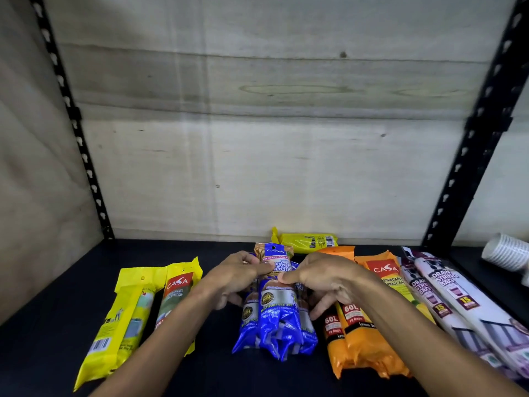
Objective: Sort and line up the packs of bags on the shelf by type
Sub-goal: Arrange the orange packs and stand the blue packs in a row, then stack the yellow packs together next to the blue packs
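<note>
We cup both hands, left [243, 275] and right [323, 277], fingers curled round the blue packs [276, 313] between them, squeezing them into one row, yellow packs [137, 310] left, orange packs [363, 325] right of our hands.

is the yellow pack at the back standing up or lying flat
Lying flat. The yellow pack rests on its side across the shelf by the back wall, barcode facing forward.

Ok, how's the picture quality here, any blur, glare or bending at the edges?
Head view: wide-angle bending bows the black shelf uprights outward; light glints off the blue packs both hands hold and the orange packs; small print is soft, and the white cups at the right edge are smeared.
</note>
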{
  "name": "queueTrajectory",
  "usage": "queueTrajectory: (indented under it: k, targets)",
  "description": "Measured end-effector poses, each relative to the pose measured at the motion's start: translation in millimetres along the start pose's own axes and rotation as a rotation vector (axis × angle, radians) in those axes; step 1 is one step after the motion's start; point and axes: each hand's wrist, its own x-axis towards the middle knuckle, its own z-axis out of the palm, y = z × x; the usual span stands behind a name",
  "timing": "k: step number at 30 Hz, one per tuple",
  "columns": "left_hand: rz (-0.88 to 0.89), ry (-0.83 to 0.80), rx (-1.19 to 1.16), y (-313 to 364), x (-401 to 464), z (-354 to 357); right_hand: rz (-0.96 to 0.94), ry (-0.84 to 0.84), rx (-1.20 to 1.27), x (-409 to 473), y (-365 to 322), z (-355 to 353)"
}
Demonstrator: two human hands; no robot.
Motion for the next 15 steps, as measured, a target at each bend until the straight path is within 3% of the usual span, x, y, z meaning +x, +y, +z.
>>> queueTrajectory:
  k: [7, 10, 15]
  targets:
    - [0.009, 0.008, -0.015, 3, 3, 2, -0.012, -0.003, -0.022, 7, 0, -4]
    - [0.006, 0.005, 0.102, 7, 5, -3, -0.022, 0.009, -0.08, 7, -3, -6]
    - [0.149, 0.073, 0.287, 34, 18, -12, -0.145, 0.277, -0.202, 22, -8, -36]
